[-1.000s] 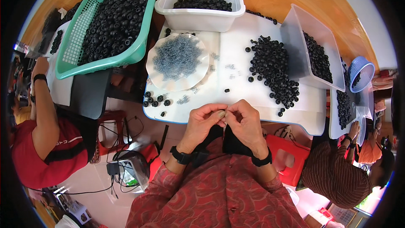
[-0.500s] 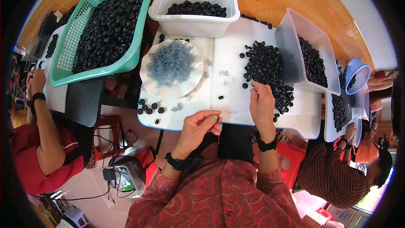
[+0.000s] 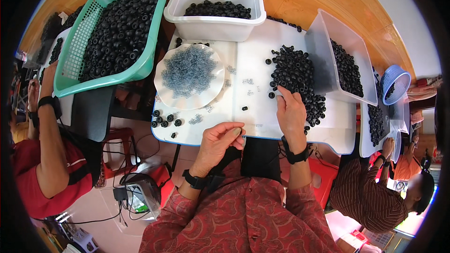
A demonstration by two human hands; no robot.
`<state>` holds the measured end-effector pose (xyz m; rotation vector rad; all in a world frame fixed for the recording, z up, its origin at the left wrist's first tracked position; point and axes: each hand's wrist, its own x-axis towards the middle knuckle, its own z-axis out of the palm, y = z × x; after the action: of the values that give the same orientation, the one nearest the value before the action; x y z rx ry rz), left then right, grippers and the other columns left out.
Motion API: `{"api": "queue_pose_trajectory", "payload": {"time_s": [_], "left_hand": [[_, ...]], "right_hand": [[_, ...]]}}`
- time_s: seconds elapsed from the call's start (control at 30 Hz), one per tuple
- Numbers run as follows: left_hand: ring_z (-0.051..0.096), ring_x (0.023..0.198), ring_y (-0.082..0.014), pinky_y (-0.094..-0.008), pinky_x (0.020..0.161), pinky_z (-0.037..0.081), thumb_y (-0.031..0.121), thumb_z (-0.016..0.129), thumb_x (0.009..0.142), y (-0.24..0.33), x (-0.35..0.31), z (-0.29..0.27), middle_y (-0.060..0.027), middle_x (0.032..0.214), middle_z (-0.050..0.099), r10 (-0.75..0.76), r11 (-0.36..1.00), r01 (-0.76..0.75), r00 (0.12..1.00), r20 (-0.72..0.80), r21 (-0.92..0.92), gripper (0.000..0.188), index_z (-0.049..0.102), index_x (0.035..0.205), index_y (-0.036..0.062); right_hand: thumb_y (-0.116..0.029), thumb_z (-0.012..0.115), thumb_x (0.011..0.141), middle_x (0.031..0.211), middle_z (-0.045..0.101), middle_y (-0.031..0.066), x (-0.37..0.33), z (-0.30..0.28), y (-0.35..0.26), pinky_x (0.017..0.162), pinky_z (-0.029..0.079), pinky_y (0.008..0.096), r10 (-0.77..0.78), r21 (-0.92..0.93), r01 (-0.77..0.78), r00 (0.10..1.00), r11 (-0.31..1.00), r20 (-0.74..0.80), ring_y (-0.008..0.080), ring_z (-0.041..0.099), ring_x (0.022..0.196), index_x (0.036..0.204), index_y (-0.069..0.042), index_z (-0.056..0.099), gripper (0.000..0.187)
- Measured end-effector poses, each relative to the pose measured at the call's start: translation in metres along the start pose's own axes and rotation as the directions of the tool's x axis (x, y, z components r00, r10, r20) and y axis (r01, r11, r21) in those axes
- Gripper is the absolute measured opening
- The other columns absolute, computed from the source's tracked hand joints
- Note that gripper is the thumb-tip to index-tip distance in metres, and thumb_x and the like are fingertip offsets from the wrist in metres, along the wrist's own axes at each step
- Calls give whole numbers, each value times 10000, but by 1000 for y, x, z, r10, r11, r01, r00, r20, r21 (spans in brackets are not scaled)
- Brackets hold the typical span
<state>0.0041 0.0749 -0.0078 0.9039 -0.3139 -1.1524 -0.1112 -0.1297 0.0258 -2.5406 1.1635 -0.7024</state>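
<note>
My left hand (image 3: 219, 141) is closed in a pinch just off the table's front edge; whatever its fingertips hold is too small or hidden to make out. At the left side of a heap of small black ring-like plastic parts (image 3: 293, 68) is my right hand (image 3: 291, 112), index finger stretched to the heap and thumb slightly apart from it. A single black part (image 3: 244, 108) lies on the white table between the hands. Left of centre, a white wavy-rimmed plate (image 3: 162, 94) bears a mound of small springs (image 3: 190, 71). Several black parts (image 3: 164, 121) sit near the front left edge.
A green basket (image 3: 60, 72) of black parts stands at the left, a white tub (image 3: 211, 29) at the back, and a translucent bin (image 3: 323, 42) at the right. Loose springs (image 3: 247, 81) dot the white table (image 3: 276, 33). Co-workers sit on both sides.
My right hand's index finger has shifted slightly farther over the heap, apart from the thumb. My left hand has barely moved. The left co-worker's arm has reached up towards the green basket.
</note>
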Motion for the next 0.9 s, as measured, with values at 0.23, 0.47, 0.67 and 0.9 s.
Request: {"api": "queue_pose_trajectory", "payload": {"time_s": [0.23,0.47,0.67,0.9], "left_hand": [[676,818,-129,-283,696,609,68,584,1009,0,0,-1,-124,1047,706,-9,1000,9,1000,-7,-7,234,661,1209,-27],[678,819,-128,-284,702,610,71,583,1011,-1,0,-2,-121,1051,708,-9,1000,9,1000,-3,-5,234,663,1210,-23],[677,818,-127,-280,705,607,71,583,1011,0,0,-2,-121,1048,709,-14,1000,14,1000,1,-9,234,663,1210,-23],[676,820,-128,-276,704,598,70,589,1007,1,-1,0,-123,1048,708,-13,1000,13,1000,-10,-21,240,658,1214,-31]], "right_hand": [[-117,675,872,872,571,120,7,-2,0,633,513,439,33,-104,-25,997,994,69,328,636,724,1074,-170,714,212],[-106,682,863,938,561,118,9,2,-5,650,521,442,5,-48,-2,999,999,51,329,646,770,998,-129,702,138],[-81,695,862,983,566,116,11,4,-3,664,525,439,-16,-117,23,998,993,58,319,646,841,952,-94,681,92],[-17,678,888,885,667,101,-9,-1,0,619,531,318,74,411,-100,994,906,79,230,696,749,967,-9,656,83]]}}
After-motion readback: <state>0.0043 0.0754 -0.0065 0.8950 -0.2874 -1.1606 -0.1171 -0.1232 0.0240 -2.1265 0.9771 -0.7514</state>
